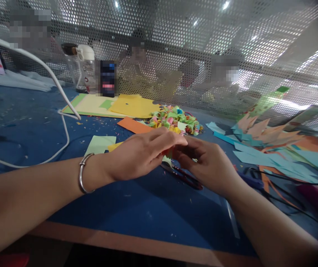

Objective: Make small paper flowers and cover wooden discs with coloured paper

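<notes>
My left hand (139, 154), with a silver bangle (81, 174) at its wrist, meets my right hand (207, 161) over the middle of the blue table. Both hands have bent, closed fingers. A small bit of red and green (169, 152) shows between them; the fingers cover most of it, so its kind is unclear. Just below the hands lies a pair of dark-handled scissors (188, 179), partly hidden. Behind the fingers sits a pile of cut paper scraps (175, 120). An orange paper strip (134, 125) and a pale green sheet (101, 144) lie near my left hand.
Yellow paper (136, 106) lies toward the back, near a phone (109, 78) and a white-capped bottle (88, 70). A white cable (47, 68) arches at left. Blue paper strips (272, 159) and dark cords lie right. A perforated panel (170, 48) stands behind, with people beyond.
</notes>
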### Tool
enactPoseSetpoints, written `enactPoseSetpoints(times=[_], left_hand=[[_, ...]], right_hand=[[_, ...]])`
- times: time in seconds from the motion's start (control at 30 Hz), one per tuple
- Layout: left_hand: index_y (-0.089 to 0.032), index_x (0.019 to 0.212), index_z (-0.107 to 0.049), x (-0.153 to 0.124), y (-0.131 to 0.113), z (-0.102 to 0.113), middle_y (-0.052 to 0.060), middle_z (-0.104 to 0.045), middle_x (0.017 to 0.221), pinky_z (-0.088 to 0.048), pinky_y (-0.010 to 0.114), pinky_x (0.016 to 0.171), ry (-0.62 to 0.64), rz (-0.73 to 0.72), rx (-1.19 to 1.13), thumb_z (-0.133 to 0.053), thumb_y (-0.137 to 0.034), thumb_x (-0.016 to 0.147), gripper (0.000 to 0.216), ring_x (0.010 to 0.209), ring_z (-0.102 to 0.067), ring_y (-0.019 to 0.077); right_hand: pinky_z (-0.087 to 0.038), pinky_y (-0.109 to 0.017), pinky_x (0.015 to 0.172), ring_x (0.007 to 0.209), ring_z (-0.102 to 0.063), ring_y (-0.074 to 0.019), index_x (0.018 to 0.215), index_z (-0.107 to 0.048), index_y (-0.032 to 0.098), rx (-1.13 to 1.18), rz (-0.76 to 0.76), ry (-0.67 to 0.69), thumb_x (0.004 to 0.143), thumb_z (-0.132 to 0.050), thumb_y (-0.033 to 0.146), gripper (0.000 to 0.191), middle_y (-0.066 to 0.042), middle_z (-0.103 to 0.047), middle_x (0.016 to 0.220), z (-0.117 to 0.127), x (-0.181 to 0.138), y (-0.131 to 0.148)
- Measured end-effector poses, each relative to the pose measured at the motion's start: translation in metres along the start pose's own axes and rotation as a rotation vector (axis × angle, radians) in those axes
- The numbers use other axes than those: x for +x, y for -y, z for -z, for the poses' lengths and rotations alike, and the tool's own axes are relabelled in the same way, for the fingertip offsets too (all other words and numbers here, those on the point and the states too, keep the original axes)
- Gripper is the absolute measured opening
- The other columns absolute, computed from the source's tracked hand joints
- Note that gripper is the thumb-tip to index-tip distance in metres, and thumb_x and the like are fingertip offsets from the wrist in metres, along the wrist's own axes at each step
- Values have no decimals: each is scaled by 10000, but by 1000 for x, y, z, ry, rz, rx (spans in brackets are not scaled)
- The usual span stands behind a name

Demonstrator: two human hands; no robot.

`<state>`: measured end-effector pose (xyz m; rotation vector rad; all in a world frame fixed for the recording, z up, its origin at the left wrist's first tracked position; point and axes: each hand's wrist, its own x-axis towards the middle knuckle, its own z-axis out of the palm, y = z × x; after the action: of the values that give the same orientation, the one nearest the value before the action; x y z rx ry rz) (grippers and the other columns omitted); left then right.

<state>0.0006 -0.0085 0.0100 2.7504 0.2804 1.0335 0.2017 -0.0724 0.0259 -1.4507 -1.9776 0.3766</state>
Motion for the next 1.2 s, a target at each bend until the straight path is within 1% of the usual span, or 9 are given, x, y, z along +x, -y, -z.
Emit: enactPoseSetpoints(times=[0.2,0.37,0.5,0.6,0.77,0.83,0.93,1.07,1.2], left_hand=[[-209,1294,-476,1,-3,0,72,-643,1151,-522,251,858,47,-33,85,-438,-78,947,372,1026,-640,156],[-209,1314,-464,2,-4,-4,79,-632,1198,-511,275,914,82,-30,151,-412,-91,973,365,1070,-628,166],[-211,1320,-459,2,-6,-4,81,-632,1217,-510,295,936,100,29,98,-411,-88,970,373,1086,-627,168],[-209,1298,-478,3,-5,-3,89,-638,1223,-518,309,934,53,49,4,-437,-56,930,400,1085,-629,170],[-196,1270,-500,2,-3,-4,105,-625,1232,-497,346,986,13,80,-116,-467,-11,874,438,1164,-591,190],[-185,1272,-498,1,-2,-5,109,-615,1241,-501,351,979,9,123,-169,-504,-17,847,457,1155,-593,198],[-201,1262,-492,0,-2,-6,91,-620,1195,-535,327,903,-16,237,-353,-605,-82,814,476,1033,-636,177],[-197,1175,-517,2,2,-9,63,-648,1018,-551,304,816,-31,474,-678,-673,-228,842,368,955,-650,162],[-167,1060,-572,5,5,-9,41,-662,936,-531,260,752,-40,611,-841,-697,-209,823,271,874,-649,129]], right_hand=[[-384,-240,498,570,-530,-128,753,-610,186,-34,-19,6,781,-504,228,117,-11,-637,689,-3,0,-2],[-348,-225,449,489,-458,-104,777,-617,178,-53,-36,-20,802,-527,275,135,21,-551,593,-3,0,-1],[-363,-228,463,497,-470,-105,799,-628,177,-52,-44,-30,794,-538,258,121,19,-570,612,-6,0,-1],[-388,-235,498,531,-498,-116,826,-645,177,-57,-33,-39,780,-554,229,115,18,-590,631,-8,-1,-1],[-407,-250,529,564,-516,-128,848,-659,168,-27,-59,-15,819,-571,301,161,4,-610,655,-9,0,-4],[-405,-249,535,573,-525,-130,857,-658,169,-9,-67,-19,817,-578,297,156,3,-621,662,-9,1,-4],[-411,-244,553,602,-550,-130,857,-657,179,25,-60,-14,814,-590,262,115,2,-653,700,-9,1,-4],[-418,-238,546,591,-543,-124,798,-634,186,55,-71,1,826,-592,255,85,4,-642,682,-8,1,-1],[-422,-231,538,584,-539,-119,828,-636,187,97,-75,-6,843,-593,273,98,5,-633,682,-8,0,1]])
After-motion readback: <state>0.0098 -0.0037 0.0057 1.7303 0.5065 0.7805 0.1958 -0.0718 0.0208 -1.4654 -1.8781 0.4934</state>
